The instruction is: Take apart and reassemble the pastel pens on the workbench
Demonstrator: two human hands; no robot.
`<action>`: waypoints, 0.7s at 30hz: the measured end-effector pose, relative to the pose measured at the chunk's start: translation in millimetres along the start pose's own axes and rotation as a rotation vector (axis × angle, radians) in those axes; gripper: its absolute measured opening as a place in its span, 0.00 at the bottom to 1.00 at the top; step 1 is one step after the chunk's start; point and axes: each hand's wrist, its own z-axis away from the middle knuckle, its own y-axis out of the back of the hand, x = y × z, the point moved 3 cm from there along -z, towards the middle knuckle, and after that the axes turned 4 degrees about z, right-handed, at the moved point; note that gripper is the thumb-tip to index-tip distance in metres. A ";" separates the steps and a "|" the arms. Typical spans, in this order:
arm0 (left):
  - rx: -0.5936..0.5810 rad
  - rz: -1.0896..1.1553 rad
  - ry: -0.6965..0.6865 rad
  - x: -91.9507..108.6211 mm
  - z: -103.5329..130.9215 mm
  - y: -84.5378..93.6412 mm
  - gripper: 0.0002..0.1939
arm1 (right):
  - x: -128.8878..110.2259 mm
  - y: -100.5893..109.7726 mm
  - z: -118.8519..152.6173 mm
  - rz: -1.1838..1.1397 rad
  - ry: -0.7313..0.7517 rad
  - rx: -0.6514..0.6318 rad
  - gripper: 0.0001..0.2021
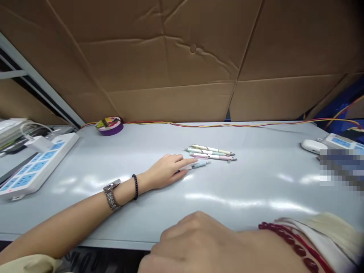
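My left hand (pixel 167 170), with a watch and a black bead bracelet on its wrist, rests on the grey table. Its fingers are closed round a light blue pen (pixel 200 164), whose tip end points right. Just beyond lie a pink pen (pixel 216 156), a green pen (pixel 207 152) and a yellow pen (pixel 213 149), side by side. Close to the camera, at the bottom, is my right hand (pixel 199 242), with a red bead bracelet. Its knuckles are bent, its fingertips are hidden, and it is apart from the pens.
A purple tape roll (pixel 112 129) sits at the back left. White power strips stand at the left (pixel 40 165) and right (pixel 341 141), the latter beside a white case (pixel 313 146). Red and yellow wires (pixel 182 124) run along the cardboard (pixel 170 68) behind.
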 end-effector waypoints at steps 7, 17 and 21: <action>0.019 0.027 0.013 0.3 2.0 -0.4 0.17 | 13.2 -27.5 -3.9 0.240 -0.035 0.123 0.02; 0.049 0.107 0.053 0.8 2.7 -0.2 0.13 | 108.8 38.4 84.3 0.873 -0.641 0.509 0.10; 0.065 0.142 0.080 -0.3 2.6 1.2 0.12 | 134.2 33.1 112.7 0.810 -1.024 0.220 0.11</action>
